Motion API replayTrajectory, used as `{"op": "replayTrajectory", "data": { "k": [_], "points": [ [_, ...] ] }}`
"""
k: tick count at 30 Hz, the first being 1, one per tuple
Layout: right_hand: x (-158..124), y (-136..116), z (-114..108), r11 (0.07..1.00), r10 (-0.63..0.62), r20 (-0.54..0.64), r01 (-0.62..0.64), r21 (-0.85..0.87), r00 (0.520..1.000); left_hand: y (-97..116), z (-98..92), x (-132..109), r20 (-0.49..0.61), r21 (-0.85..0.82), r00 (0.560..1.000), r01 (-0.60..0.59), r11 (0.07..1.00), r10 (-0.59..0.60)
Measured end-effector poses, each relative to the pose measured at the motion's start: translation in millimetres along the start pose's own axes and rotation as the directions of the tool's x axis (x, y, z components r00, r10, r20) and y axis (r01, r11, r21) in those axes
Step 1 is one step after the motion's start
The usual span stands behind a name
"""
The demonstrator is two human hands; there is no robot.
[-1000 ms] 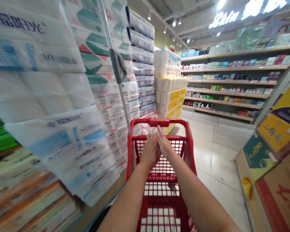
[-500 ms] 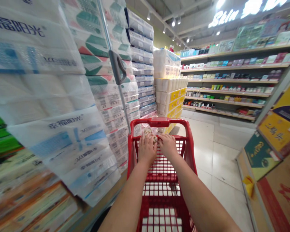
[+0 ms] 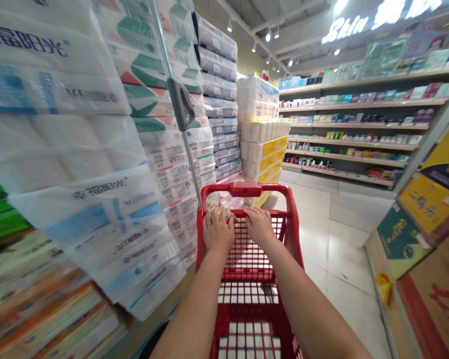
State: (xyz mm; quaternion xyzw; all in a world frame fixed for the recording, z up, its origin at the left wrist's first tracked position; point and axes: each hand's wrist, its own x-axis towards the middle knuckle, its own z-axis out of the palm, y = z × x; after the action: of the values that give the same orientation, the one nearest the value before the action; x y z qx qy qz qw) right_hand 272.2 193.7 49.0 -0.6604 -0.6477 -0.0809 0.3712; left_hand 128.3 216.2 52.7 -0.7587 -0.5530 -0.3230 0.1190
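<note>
A red plastic shopping basket [image 3: 250, 275] with grid walls stands in front of me. My left hand [image 3: 219, 232] lies over its far rim, near the left corner, fingers bent onto a crumpled patterned cloth [image 3: 214, 205]. The cloth is pressed against the rim and partly hidden by the hand. To the right, my right hand [image 3: 260, 224] curls its fingers over the same rim; the fingertips are hidden. Beyond both hands rises the red handle loop [image 3: 246, 188]. A metal pole with a grey grip [image 3: 180, 103] slants down to the basket's left corner.
Wrapped paper-roll packs [image 3: 93, 219] and tissue packs [image 3: 172, 149] are stacked close on the left. Yellow-and-white packs [image 3: 264, 149] stand ahead. Boxes [image 3: 422, 209] line the right side. Shelves of small products [image 3: 359, 124] stand beyond the tiled floor [image 3: 333, 239].
My left hand has slid left along the rim with the cloth, away from my right hand. The right hand holds about the same place on the rim.
</note>
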Motion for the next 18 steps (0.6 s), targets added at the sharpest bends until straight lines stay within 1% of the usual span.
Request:
{"op": "replayTrajectory", "data": {
  "k": [1,4,5,6,9,10,11,14,15,16,18],
  "points": [
    [0.1,-0.2,-0.6,1.0,0.001,0.008,-0.001,-0.003,1.0,0.7,1.1,-0.4,-0.004,-0.013,0.999,-0.034,0.999,0.034],
    [0.3,-0.8,-2.3,1.0,0.005,0.039,-0.004,-0.015,0.999,3.1,2.8,-1.0,-0.002,-0.076,0.978,-0.207,0.975,0.207],
    [0.3,-0.8,-2.6,1.0,0.006,0.043,-0.005,-0.016,0.999,3.2,3.1,-0.9,-0.005,-0.083,0.974,-0.226,0.971,0.226],
    [0.3,-0.7,-2.7,1.0,0.007,0.044,-0.006,-0.015,0.999,2.9,3.4,-0.6,-0.011,-0.077,0.978,-0.207,0.975,0.207],
    [0.1,-0.3,-2.2,1.0,0.006,0.04,-0.005,-0.009,0.999,0.2,4.2,0.4,-0.036,-0.032,0.998,-0.052,0.998,0.05],
    [0.1,-0.3,-2.1,1.0,0.006,0.041,-0.006,-0.009,0.999,-0.5,4.2,0.5,-0.035,-0.028,0.999,-0.036,0.999,0.035],
    [0.1,-0.4,-2.0,1.0,0.007,0.045,-0.006,-0.011,0.999,-0.8,3.9,0.4,-0.027,-0.032,0.998,-0.05,0.998,0.05],
    [0.3,-1.0,-2.5,1.0,0.014,0.056,-0.013,-0.026,0.998,-0.2,2.1,-0.2,0.011,-0.064,0.984,-0.176,0.982,0.177],
    [0.4,-1.2,-2.8,0.999,0.016,0.059,-0.014,-0.028,0.998,0.2,1.5,-0.3,0.013,-0.065,0.983,-0.181,0.981,0.183],
    [0.4,-1.3,-3.0,0.999,0.017,0.061,-0.016,-0.029,0.998,0.4,1.2,-0.3,0.009,-0.058,0.987,-0.159,0.986,0.159],
    [0.4,-1.3,-3.1,0.999,0.018,0.064,-0.017,-0.027,0.998,0.9,1.1,-0.1,-0.011,-0.037,0.997,-0.076,0.996,0.075]
  ]
}}
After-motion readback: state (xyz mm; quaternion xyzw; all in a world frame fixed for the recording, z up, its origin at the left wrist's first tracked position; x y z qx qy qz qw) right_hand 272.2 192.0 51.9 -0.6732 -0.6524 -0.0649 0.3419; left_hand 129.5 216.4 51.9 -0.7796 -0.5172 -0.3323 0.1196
